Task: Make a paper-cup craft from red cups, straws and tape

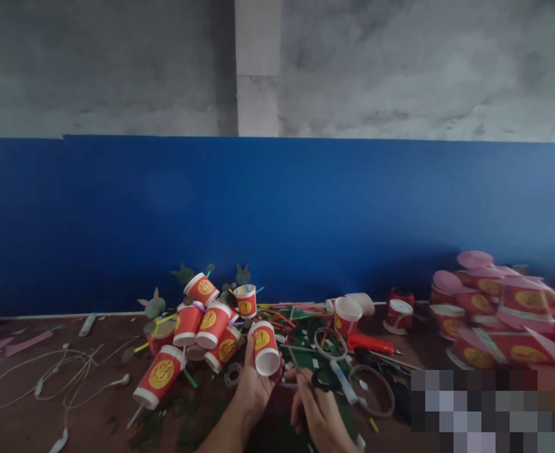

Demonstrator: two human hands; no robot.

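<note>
A red paper cup [267, 343] with a white rim and a gold emblem is in my left hand [255, 390], its open mouth tilted down toward me. My fingers wrap round its side. To its right, my right hand [316, 406] is closed on what look like scissors [325, 381], with a black loop handle and a thin grey blade pointing up toward the cup. The blade appears apart from the cup. Left of my hands lies a heap of similar red cups [214, 324] with coloured straws through them. A glue stick [343, 382] lies right of my right hand.
Grey rabbit cutouts [155, 305] stand by the heap. Loose straws [280, 318], tape rings [372, 390] and a red-handled tool [370, 343] lie behind. White earphones [65, 377] spread left. Cups with pink paper [508, 314] pile right, before a blue panel [277, 220].
</note>
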